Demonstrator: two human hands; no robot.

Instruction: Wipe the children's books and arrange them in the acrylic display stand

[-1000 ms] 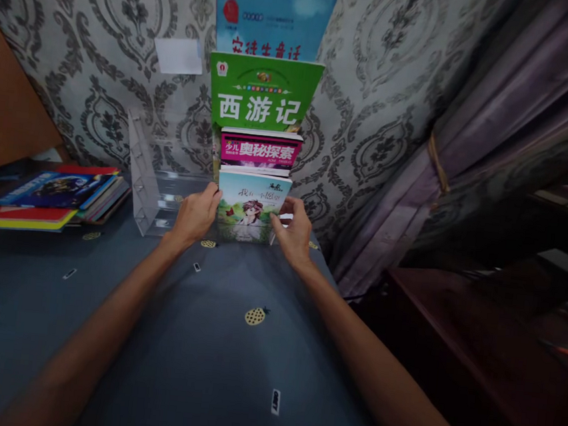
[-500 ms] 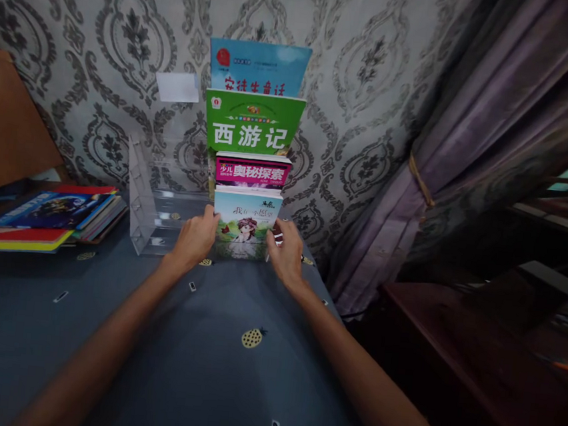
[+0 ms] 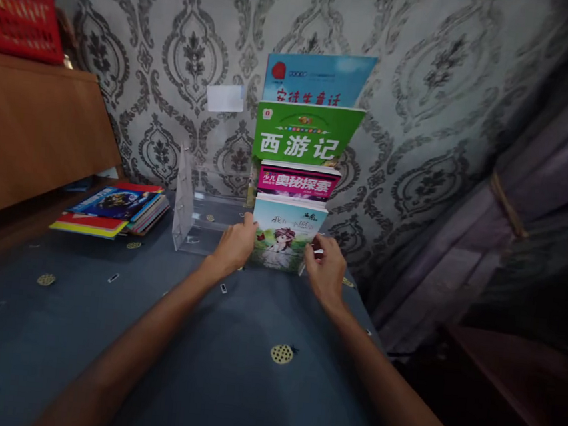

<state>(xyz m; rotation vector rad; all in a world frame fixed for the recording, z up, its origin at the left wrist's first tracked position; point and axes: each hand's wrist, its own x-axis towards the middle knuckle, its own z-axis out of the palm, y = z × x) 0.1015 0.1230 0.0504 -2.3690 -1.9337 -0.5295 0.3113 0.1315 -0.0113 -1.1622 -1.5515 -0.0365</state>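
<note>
A clear tiered rack (image 3: 184, 210) stands on the blue cloth against the wall, with books upright in its right side. Lowest and in front is a pale book with a drawn figure (image 3: 284, 240); behind it rise a magenta book (image 3: 297, 182), a green book (image 3: 306, 135) and a blue book (image 3: 320, 76). My left hand (image 3: 235, 243) is closed at the left edge of the pale book. At that book's right edge is my right hand (image 3: 326, 264), fingers bent and closed on it.
Left of the rack lies a stack of books (image 3: 114, 207). Behind it are a wooden cabinet (image 3: 37, 115) and a red basket (image 3: 19, 10). A white label (image 3: 225, 98) is at the rack's top. Purple curtain (image 3: 423, 273) and dark red furniture (image 3: 499, 374) are on the right.
The view has turned left, so rack, books and hands appear further right and the red basket shows. Both hands remain at the sides of the pale book.
</note>
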